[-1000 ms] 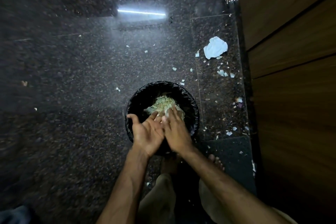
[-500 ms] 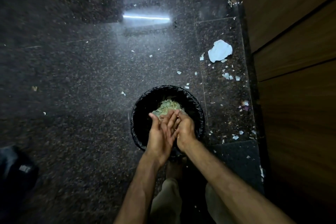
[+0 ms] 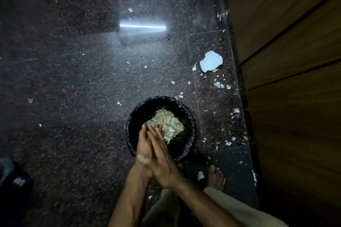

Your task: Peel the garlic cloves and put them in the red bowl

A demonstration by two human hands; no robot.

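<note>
Hands (image 3: 154,150) now palm-to-palm, fingers (image 3: 156,133) blurred

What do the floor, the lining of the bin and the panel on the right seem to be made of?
Floor: polished stone, probably granite; dark, speckled, mirrors a light strip. Bin lining: thin black plastic, glossy and wrinkled over the rim. Panel: wood or wood-look laminate, brown with grain streaks; I cannot tell which.

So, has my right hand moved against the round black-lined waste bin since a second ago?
Yes. The right hand has swung leftwards over the near rim of the round black-lined waste bin and now lies flat against the left hand.
</note>
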